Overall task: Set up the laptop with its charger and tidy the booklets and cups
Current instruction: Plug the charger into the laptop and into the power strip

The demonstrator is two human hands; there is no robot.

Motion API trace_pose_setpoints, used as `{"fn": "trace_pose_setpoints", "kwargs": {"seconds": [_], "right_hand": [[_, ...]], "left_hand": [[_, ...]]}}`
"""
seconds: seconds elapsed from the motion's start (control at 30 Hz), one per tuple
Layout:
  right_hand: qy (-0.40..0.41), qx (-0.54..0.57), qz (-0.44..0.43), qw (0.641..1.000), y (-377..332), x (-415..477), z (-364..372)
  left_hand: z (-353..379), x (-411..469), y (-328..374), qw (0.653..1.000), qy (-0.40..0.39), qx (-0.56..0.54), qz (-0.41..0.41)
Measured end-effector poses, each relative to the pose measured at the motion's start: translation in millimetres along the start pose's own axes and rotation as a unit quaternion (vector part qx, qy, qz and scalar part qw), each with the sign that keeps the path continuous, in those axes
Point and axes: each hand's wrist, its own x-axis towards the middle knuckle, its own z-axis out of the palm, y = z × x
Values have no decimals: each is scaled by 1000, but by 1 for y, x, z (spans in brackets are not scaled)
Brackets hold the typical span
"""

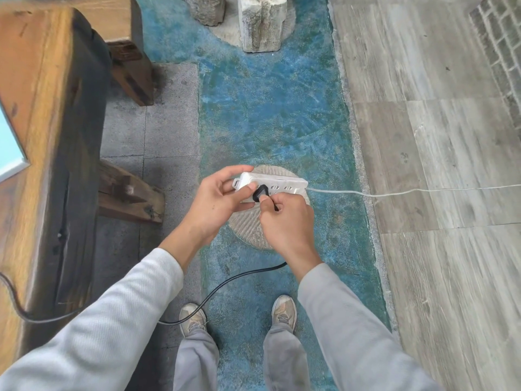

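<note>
1. Charger plug (pixel 260 192), black, was at the face of the white power strip (pixel 270 185), held in the air above the blue floor (pixel 270 108), in front of the person's feet. Whether its pins were already seated could not be told; fingers hid the joint.

2. Left hand (pixel 218 201) was clasped round the near end of the strip, thumb on the top face just beside the plug, fingers curled over the far edge.

3. Right hand (pixel 284 218) was pinched on the plug and the start of its black cord (pixel 225 283), knuckles up, wrist bent down towards the strip.

4. Both forearms, in grey sleeves, reached forward and converged at the strip; the person stood upright, looking down.

5. The cord ran from the right hand in a slack loop over the floor between the shoes, then left towards the wooden table (pixel 42 136). The strip's white cable (pixel 394 193) ran off to the right over the grey planks.

6. Risk, judged: pins misaligned with the socket, since the strip was unsupported and could twist in the left hand under the push.

7. Risk, judged: left thumb lay close to the plug; it could be nipped or touch the pins in a half-seated plug.

8. Risk, judged: the loop by the shoes could catch a foot and yank the plug out, or drag whatever the cord joins on the table.

9. Laptop, booklets and cups were not clearly in view; only a pale blue corner showed at the table's left edge.
</note>
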Motion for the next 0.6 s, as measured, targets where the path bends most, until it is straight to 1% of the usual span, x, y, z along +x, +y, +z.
{"fn": "trace_pose_setpoints", "kwargs": {"seconds": [0.23, 0.5, 0.6], "right_hand": [[-12, -4, 12, 1000, -4, 14, 1], [-32, -8, 28, 999, 1, 22, 1], [-32, 6, 36, 999, 5, 26, 3]], "left_hand": [[5, 7, 10, 1000, 11, 13, -20], [8, 4, 5, 999, 16, 22, -23], [8, 4, 7, 999, 18, 29, -22]]}}
